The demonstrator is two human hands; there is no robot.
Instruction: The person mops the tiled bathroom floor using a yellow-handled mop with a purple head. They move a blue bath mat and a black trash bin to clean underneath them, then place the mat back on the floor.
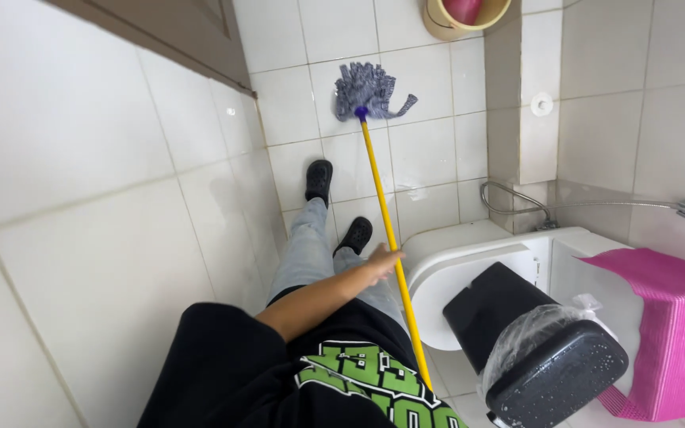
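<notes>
My left hand [382, 261] is closed around the yellow handle [378, 190] of a mop, about halfway along it. The handle runs from near my black and green shirt up to the blue-grey string mop head [366, 91], which lies on the white tiled floor [430, 150]. My feet in black shoes [319, 179] stand just left of the handle. No part of my right hand shows in the view.
A white toilet [445, 265] with its lid down is right of the handle. An upturned black bin [541, 353] with a plastic liner and a pink basket [675, 333] rest on it. A spray hose [517, 198], a yellow bucket [438, 28], a tiled wall [81, 198].
</notes>
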